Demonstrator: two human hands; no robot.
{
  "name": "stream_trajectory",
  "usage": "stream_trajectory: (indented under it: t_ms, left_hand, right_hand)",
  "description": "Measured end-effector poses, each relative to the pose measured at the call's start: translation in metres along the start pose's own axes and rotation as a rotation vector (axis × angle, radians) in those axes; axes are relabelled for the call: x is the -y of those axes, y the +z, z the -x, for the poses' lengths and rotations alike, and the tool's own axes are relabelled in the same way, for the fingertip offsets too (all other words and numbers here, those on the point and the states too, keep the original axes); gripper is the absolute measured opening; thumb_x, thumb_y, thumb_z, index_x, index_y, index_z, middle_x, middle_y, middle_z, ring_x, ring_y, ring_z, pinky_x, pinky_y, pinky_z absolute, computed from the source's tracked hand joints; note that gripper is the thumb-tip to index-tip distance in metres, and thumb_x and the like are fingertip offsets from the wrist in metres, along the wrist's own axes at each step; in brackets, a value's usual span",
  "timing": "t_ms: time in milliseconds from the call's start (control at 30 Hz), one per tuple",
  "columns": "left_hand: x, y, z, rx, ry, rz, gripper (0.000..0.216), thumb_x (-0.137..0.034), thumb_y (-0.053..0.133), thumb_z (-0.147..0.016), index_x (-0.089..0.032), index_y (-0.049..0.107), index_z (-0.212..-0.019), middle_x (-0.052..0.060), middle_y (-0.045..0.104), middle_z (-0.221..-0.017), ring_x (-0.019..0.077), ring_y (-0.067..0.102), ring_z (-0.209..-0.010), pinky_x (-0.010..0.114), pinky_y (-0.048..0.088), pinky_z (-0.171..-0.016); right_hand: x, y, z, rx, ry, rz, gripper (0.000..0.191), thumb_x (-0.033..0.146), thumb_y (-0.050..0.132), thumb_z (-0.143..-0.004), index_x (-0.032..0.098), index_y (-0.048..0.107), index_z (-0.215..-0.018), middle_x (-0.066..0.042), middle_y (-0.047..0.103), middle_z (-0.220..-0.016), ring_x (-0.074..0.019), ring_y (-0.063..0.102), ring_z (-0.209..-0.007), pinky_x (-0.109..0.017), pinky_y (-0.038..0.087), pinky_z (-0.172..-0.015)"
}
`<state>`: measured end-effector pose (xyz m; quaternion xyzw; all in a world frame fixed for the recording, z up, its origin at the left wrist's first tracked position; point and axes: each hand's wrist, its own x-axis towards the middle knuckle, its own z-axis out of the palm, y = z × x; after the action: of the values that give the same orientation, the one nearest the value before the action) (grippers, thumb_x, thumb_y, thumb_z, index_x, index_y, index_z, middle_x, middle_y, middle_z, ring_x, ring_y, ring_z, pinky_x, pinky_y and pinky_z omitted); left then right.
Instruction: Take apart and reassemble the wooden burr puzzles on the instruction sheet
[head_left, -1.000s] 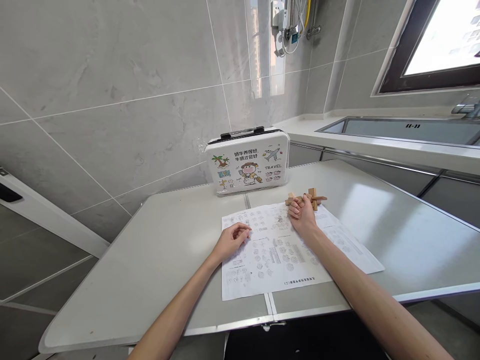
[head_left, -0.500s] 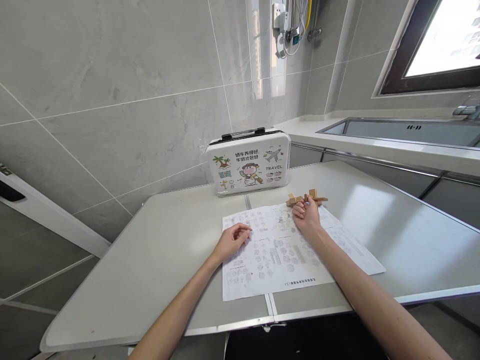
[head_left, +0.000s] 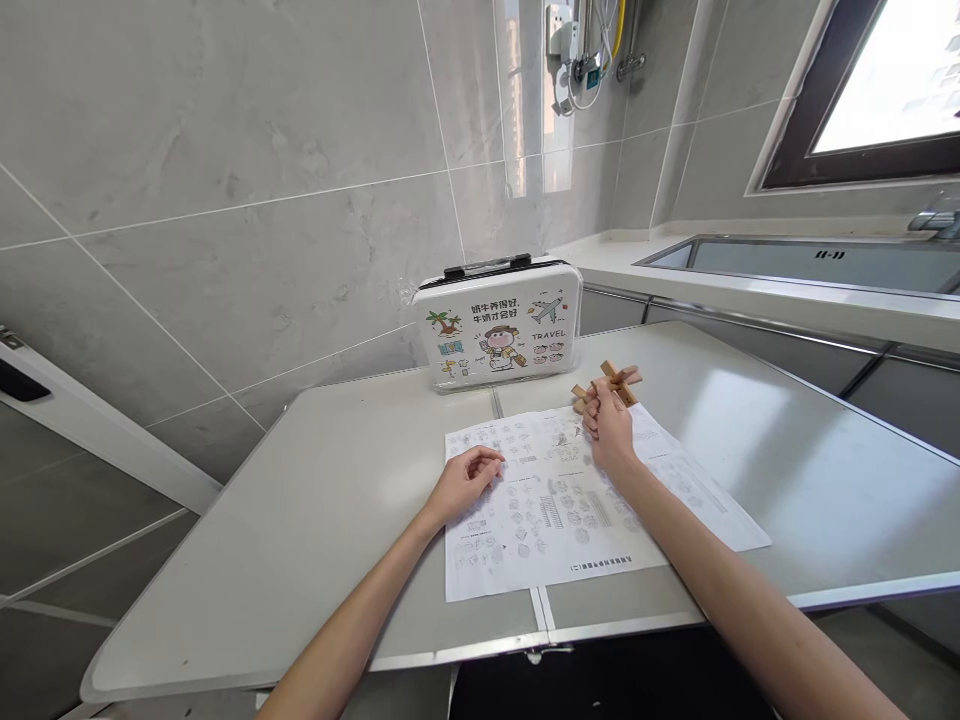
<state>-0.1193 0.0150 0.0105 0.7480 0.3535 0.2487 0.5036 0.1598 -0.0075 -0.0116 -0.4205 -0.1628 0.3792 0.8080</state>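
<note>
My right hand [head_left: 611, 430] is closed on several small light-brown wooden puzzle pieces [head_left: 619, 381] at the far edge of the printed sheet. The pieces cross one another and stick out past the fingertips; how they join is partly hidden by the fingers. Resting on the left part of the sheet, my left hand [head_left: 463, 482] has loosely bent fingers and nothing visible in it. The white paper sheet [head_left: 517, 575] lies flat under both hands, covered with small line drawings and print that appears upside down to me.
A white case [head_left: 499, 335] with cartoon prints and a black handle stands at the table's back, wrapped in clear plastic. The pale folding table [head_left: 300, 520] has a seam down its middle. A counter with a sink [head_left: 810, 262] runs along the back right, below a window.
My right hand has turned, and the wooden pieces in it have swung to a new angle, with one end tipping up and slightly left. My left hand and the sheet have not moved.
</note>
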Motion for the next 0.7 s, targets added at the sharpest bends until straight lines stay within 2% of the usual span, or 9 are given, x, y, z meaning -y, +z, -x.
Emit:
stream_trajectory:
  t_ms: [67,133,200,367,500,567,700]
  left_hand:
    - [-0.001,0.000,0.000,0.000,0.003,-0.001,0.036,-0.051,0.063,-0.093,-0.019,0.070,-0.108,0.006,0.071,-0.092,0.0139,0.060,-0.072,0.028,0.050,-0.070]
    - [-0.001,0.000,0.000,0.004,0.007,0.003,0.038,-0.052,0.063,-0.093,-0.019,0.070,-0.108,0.006,0.071,-0.090,0.0140,0.060,-0.071,0.028,0.050,-0.069]
    - [-0.002,0.001,0.000,0.006,0.009,0.010,0.039,-0.054,0.063,-0.093,-0.018,0.069,-0.108,0.006,0.070,-0.089,0.0139,0.059,-0.071,0.028,0.050,-0.069]
    - [0.000,0.002,-0.002,0.000,0.022,0.028,0.043,-0.057,0.060,-0.095,-0.017,0.066,-0.111,0.006,0.068,-0.091,0.0129,0.058,-0.071,0.027,0.049,-0.069]
    - [0.006,0.002,-0.004,-0.061,0.028,0.034,0.048,-0.057,0.065,-0.093,-0.020,0.060,-0.124,0.009,0.069,-0.110,0.0128,0.061,-0.077,0.026,0.049,-0.067]
    - [0.009,0.001,-0.005,-0.089,0.047,0.039,0.056,-0.055,0.070,-0.090,-0.023,0.054,-0.133,0.011,0.066,-0.127,0.0159,0.065,-0.091,0.028,0.051,-0.073]
    - [0.011,-0.002,-0.002,-0.075,0.100,0.063,0.084,-0.045,0.083,-0.080,-0.031,0.038,-0.150,0.013,0.051,-0.152,0.0239,0.061,-0.121,0.042,0.049,-0.103]
  right_hand:
    - [0.001,0.008,0.010,0.070,-0.093,0.163,0.039,0.059,0.072,-0.088,0.023,0.060,-0.079,0.007,0.039,-0.055,-0.0075,0.032,-0.043,-0.021,0.029,-0.034]
    - [0.002,0.015,0.020,0.203,-0.144,0.297,0.043,0.063,0.071,-0.087,0.023,0.059,-0.076,0.006,0.040,-0.054,-0.0095,0.034,-0.044,-0.024,0.029,-0.037]
    - [0.001,0.020,0.030,0.347,-0.195,0.443,0.047,0.066,0.067,-0.088,0.023,0.059,-0.072,0.003,0.046,-0.054,-0.0112,0.038,-0.046,-0.027,0.032,-0.042]
    - [-0.005,0.027,0.048,0.620,-0.291,0.751,0.047,0.061,0.058,-0.094,0.022,0.057,-0.067,0.001,0.052,-0.056,-0.0144,0.044,-0.050,-0.029,0.036,-0.052]
    - [-0.006,0.028,0.055,0.788,-0.361,0.856,0.043,0.056,0.052,-0.098,0.022,0.064,-0.076,0.000,0.059,-0.062,-0.0160,0.049,-0.057,-0.029,0.037,-0.057]
    - [-0.006,0.028,0.057,0.853,-0.378,0.883,0.042,0.055,0.051,-0.099,0.022,0.068,-0.080,0.000,0.062,-0.065,-0.0164,0.050,-0.058,-0.029,0.037,-0.058]
    - [-0.007,0.028,0.057,0.920,-0.419,0.930,0.038,0.052,0.051,-0.100,0.024,0.072,-0.087,-0.001,0.064,-0.067,-0.0169,0.050,-0.058,-0.029,0.036,-0.060]
